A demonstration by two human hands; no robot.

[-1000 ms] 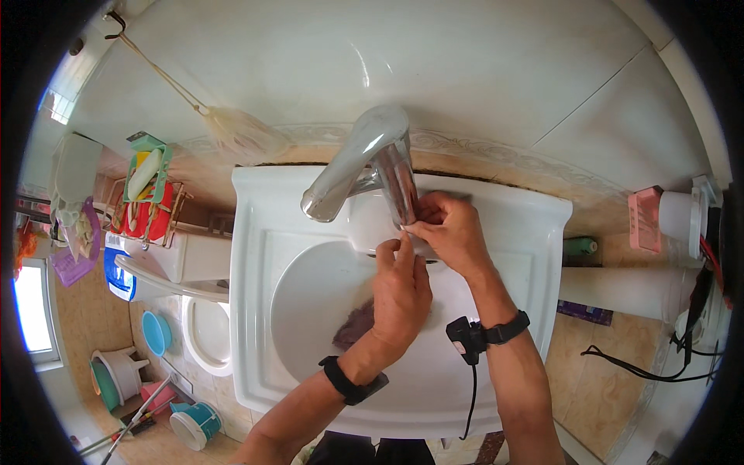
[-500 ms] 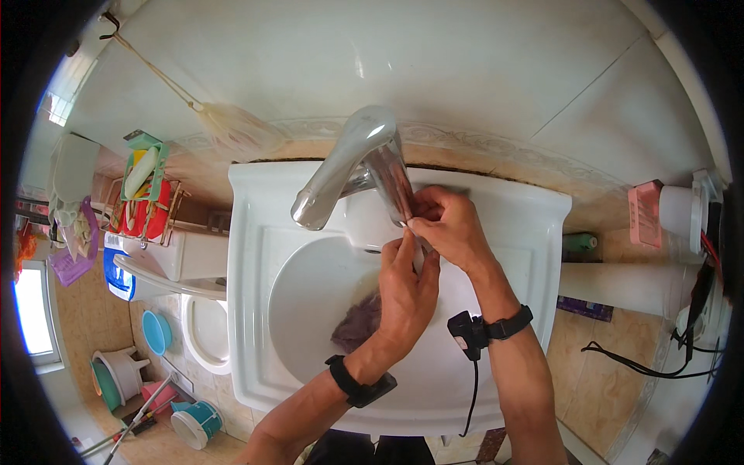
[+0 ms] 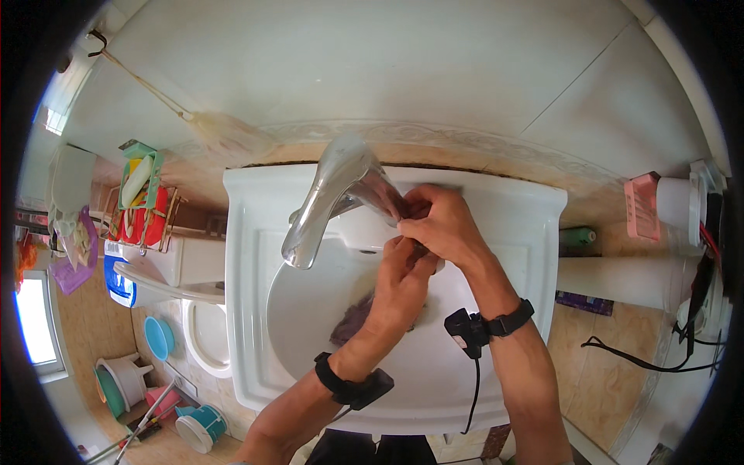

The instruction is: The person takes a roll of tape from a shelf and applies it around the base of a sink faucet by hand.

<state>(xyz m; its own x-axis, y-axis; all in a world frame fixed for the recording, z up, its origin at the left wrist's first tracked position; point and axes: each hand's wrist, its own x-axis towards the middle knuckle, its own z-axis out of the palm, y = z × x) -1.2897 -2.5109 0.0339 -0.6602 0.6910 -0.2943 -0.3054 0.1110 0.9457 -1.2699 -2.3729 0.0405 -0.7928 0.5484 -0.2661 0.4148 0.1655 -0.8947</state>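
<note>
A chrome faucet (image 3: 325,209) leans over the back of the white sink (image 3: 240,325), blurred by motion. My right hand (image 3: 446,229) has its fingers curled at the right lower end of the faucet, thumb pressed in. Just below it, my left hand (image 3: 403,283) pinches with bent fingers close to the right thumb. What sits between the left fingers is hidden. A dull purple cloth (image 3: 350,325) lies in the bowl, partly behind my left hand. Black straps with small black boxes are on both wrists.
At the left, a wire rack holds a green soap dish (image 3: 143,174) and red items (image 3: 147,221). Basins and a teal bucket (image 3: 203,422) stand on the floor. A pink basket (image 3: 642,205) and black cables (image 3: 635,360) are at the right.
The faucet's long arm has swung down and toward me, and its top has shifted left. Both hands stay together at its right end; the left has edged slightly left.
</note>
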